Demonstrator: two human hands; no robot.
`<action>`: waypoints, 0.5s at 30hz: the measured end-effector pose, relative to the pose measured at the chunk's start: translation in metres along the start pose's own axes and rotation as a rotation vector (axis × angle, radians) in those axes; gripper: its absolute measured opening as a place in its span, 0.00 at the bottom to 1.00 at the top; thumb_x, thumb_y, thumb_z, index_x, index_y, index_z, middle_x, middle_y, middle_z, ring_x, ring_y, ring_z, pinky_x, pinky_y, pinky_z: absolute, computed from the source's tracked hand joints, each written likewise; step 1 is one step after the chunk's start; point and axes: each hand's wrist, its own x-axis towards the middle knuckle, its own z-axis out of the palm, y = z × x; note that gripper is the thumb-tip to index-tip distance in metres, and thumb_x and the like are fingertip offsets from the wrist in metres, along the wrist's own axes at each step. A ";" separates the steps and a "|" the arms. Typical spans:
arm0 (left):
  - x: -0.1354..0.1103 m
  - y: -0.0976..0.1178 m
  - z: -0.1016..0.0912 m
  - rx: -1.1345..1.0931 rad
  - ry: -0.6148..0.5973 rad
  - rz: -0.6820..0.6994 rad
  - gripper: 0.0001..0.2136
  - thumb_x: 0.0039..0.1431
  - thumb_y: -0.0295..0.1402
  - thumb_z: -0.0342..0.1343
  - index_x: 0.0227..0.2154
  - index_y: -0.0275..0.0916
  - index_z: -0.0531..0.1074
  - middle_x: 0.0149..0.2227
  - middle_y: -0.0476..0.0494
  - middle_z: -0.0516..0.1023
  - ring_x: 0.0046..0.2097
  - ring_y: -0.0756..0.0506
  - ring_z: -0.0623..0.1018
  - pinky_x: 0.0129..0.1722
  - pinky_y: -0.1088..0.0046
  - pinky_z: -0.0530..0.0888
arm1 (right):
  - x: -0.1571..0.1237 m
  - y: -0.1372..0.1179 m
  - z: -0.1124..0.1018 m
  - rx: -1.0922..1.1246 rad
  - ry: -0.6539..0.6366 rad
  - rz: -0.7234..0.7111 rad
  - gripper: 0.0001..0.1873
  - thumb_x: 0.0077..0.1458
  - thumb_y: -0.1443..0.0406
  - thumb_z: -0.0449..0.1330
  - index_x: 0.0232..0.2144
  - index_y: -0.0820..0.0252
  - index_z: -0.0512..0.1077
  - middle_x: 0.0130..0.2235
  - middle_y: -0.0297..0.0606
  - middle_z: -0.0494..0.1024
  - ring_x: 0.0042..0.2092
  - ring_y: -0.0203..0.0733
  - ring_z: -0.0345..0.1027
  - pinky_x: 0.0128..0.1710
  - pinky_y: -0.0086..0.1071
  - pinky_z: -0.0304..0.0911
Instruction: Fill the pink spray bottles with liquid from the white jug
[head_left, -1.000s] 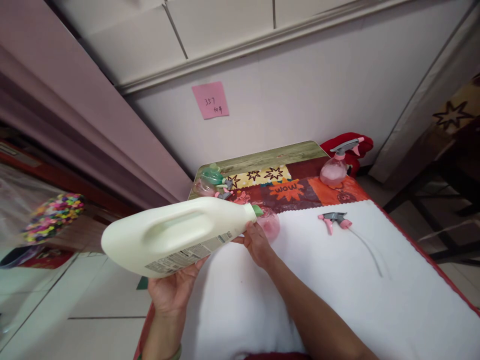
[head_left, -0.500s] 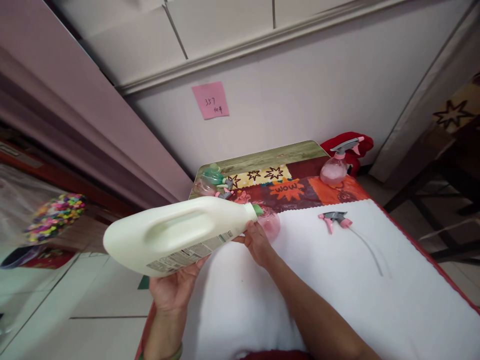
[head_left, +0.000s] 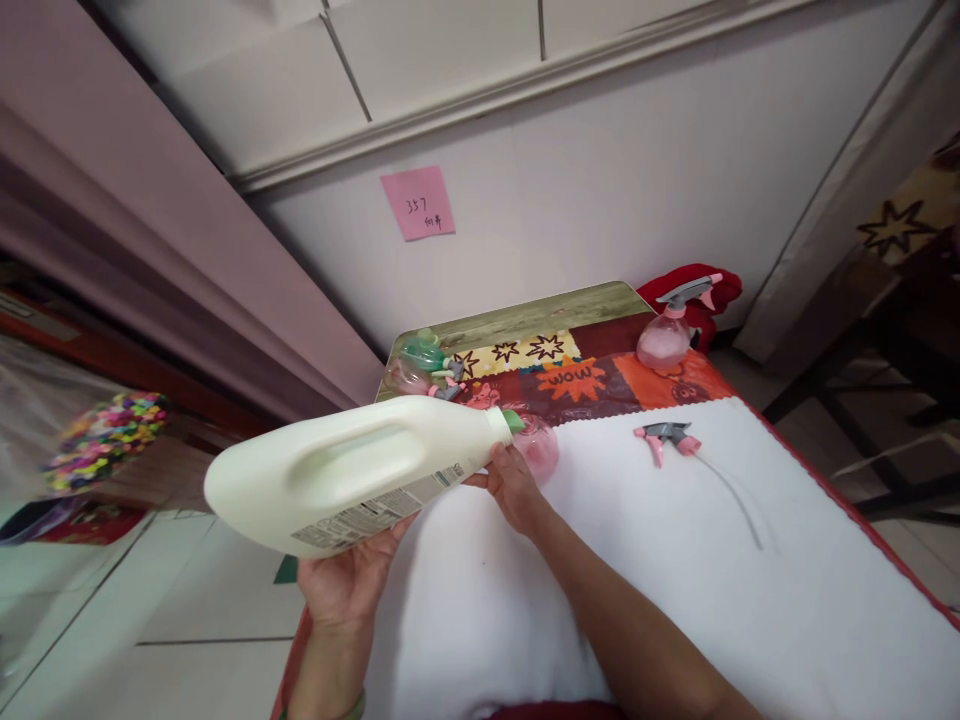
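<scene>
A large cream-white detergent jug (head_left: pixel 352 475) lies tipped almost level in the air, its green spout (head_left: pixel 513 421) pointing right. From below, my left hand (head_left: pixel 349 575) grips its body, palm under the printed label. My right hand (head_left: pixel 514 490) holds the jug's neck, fingers closed near the spout. Right at the spout stands a round pink spray bottle (head_left: pixel 538 448) without its top, partly hidden by the jug and my right hand. Whether liquid is flowing cannot be made out. Farther right, a grey and pink trigger sprayer (head_left: pixel 667 440) with a long tube lies on the white cloth.
At the back right stands a pink spray bottle with its trigger head (head_left: pixel 666 335). Green and clear pink spray bottles (head_left: pixel 421 352) lie at the back left. A pink note (head_left: pixel 418 204) is stuck on the wall. Colourful small items (head_left: pixel 109 440) sit at the left.
The jug and both hands hold nearly the same pose. The whole view has shifted very slightly; nothing was taken or let go.
</scene>
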 end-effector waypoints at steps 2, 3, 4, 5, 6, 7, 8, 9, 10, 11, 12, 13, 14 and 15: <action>0.000 0.000 0.000 0.010 0.011 0.004 0.26 0.65 0.40 0.52 0.66 0.58 0.63 0.70 0.45 0.60 0.71 0.29 0.57 0.62 0.32 0.57 | 0.000 0.001 0.000 -0.003 0.001 -0.001 0.31 0.56 0.43 0.63 0.55 0.52 0.69 0.54 0.39 0.78 0.54 0.48 0.73 0.52 0.54 0.75; 0.000 0.000 0.001 0.014 0.016 0.012 0.26 0.66 0.40 0.52 0.66 0.57 0.62 0.70 0.45 0.60 0.71 0.29 0.56 0.61 0.31 0.57 | 0.000 0.001 -0.001 -0.003 0.001 -0.002 0.31 0.56 0.43 0.63 0.54 0.52 0.69 0.54 0.39 0.78 0.54 0.49 0.73 0.52 0.54 0.75; 0.000 0.000 0.002 0.017 0.019 0.015 0.26 0.65 0.39 0.52 0.66 0.58 0.62 0.71 0.46 0.60 0.71 0.29 0.56 0.61 0.31 0.57 | 0.000 0.001 -0.001 -0.003 0.002 -0.004 0.30 0.56 0.43 0.63 0.54 0.52 0.69 0.54 0.39 0.78 0.54 0.49 0.73 0.52 0.54 0.75; 0.000 -0.001 0.003 0.015 0.021 0.015 0.27 0.65 0.39 0.52 0.66 0.58 0.62 0.71 0.46 0.59 0.71 0.29 0.55 0.61 0.30 0.56 | 0.000 0.002 -0.001 -0.005 0.004 -0.004 0.30 0.56 0.43 0.63 0.54 0.52 0.69 0.54 0.39 0.78 0.54 0.49 0.73 0.52 0.54 0.75; -0.001 -0.002 0.005 0.010 0.025 0.019 0.27 0.65 0.38 0.52 0.66 0.58 0.61 0.71 0.46 0.59 0.71 0.29 0.55 0.61 0.31 0.56 | 0.001 0.002 -0.002 -0.007 0.006 -0.003 0.30 0.56 0.43 0.63 0.53 0.52 0.70 0.54 0.39 0.78 0.54 0.49 0.73 0.52 0.54 0.76; -0.001 -0.002 0.007 0.002 0.030 0.025 0.27 0.65 0.38 0.53 0.66 0.59 0.61 0.71 0.47 0.59 0.71 0.30 0.55 0.61 0.31 0.56 | 0.001 0.003 -0.002 -0.009 0.006 -0.001 0.30 0.56 0.43 0.63 0.53 0.52 0.70 0.54 0.39 0.78 0.54 0.49 0.74 0.52 0.54 0.76; -0.001 -0.003 0.008 -0.004 0.036 0.032 0.27 0.64 0.38 0.53 0.66 0.59 0.61 0.71 0.47 0.59 0.71 0.30 0.55 0.62 0.32 0.56 | 0.001 0.003 -0.002 -0.012 0.005 0.001 0.30 0.56 0.43 0.63 0.54 0.52 0.69 0.54 0.39 0.78 0.54 0.49 0.74 0.52 0.53 0.76; -0.002 -0.004 0.009 -0.008 0.039 0.035 0.28 0.64 0.38 0.53 0.66 0.60 0.61 0.71 0.47 0.59 0.71 0.30 0.55 0.62 0.32 0.56 | 0.001 0.003 -0.002 -0.016 0.002 0.001 0.31 0.56 0.43 0.63 0.54 0.52 0.69 0.53 0.40 0.78 0.54 0.49 0.74 0.52 0.53 0.76; -0.002 -0.004 0.010 -0.007 0.038 0.034 0.27 0.64 0.37 0.53 0.66 0.60 0.61 0.71 0.47 0.59 0.71 0.30 0.55 0.62 0.33 0.57 | 0.001 0.003 -0.002 -0.018 -0.002 0.001 0.31 0.56 0.43 0.63 0.54 0.52 0.69 0.53 0.40 0.78 0.54 0.49 0.74 0.52 0.53 0.76; -0.002 -0.005 0.009 -0.003 0.036 0.036 0.27 0.65 0.37 0.53 0.66 0.60 0.61 0.70 0.47 0.60 0.71 0.30 0.56 0.62 0.33 0.57 | 0.001 0.002 -0.002 -0.020 -0.007 0.001 0.31 0.56 0.43 0.62 0.55 0.52 0.69 0.54 0.40 0.78 0.54 0.49 0.74 0.52 0.53 0.76; -0.002 -0.004 0.009 0.002 0.035 0.035 0.27 0.65 0.38 0.52 0.66 0.60 0.62 0.70 0.47 0.60 0.71 0.30 0.56 0.62 0.34 0.57 | 0.001 0.002 -0.001 -0.022 -0.010 0.000 0.31 0.56 0.43 0.62 0.55 0.52 0.68 0.54 0.39 0.78 0.54 0.49 0.74 0.52 0.53 0.76; -0.002 -0.004 0.007 0.008 0.032 0.035 0.26 0.66 0.38 0.52 0.66 0.60 0.62 0.70 0.47 0.60 0.71 0.30 0.56 0.62 0.34 0.58 | 0.001 0.001 -0.001 -0.021 -0.012 -0.001 0.31 0.56 0.43 0.62 0.55 0.51 0.68 0.54 0.39 0.78 0.54 0.49 0.74 0.52 0.53 0.76; -0.002 -0.003 0.005 0.013 0.027 0.031 0.26 0.66 0.39 0.51 0.66 0.59 0.62 0.70 0.47 0.60 0.71 0.30 0.56 0.62 0.33 0.58 | 0.000 0.000 0.000 -0.019 -0.013 -0.002 0.31 0.56 0.43 0.62 0.55 0.51 0.69 0.54 0.39 0.78 0.54 0.49 0.74 0.52 0.53 0.76; -0.001 -0.002 0.003 0.016 0.017 0.020 0.26 0.66 0.40 0.51 0.66 0.59 0.61 0.70 0.47 0.60 0.71 0.30 0.56 0.62 0.33 0.57 | 0.000 0.000 0.000 -0.015 -0.015 -0.002 0.31 0.56 0.43 0.63 0.55 0.51 0.69 0.55 0.39 0.78 0.54 0.49 0.74 0.52 0.53 0.76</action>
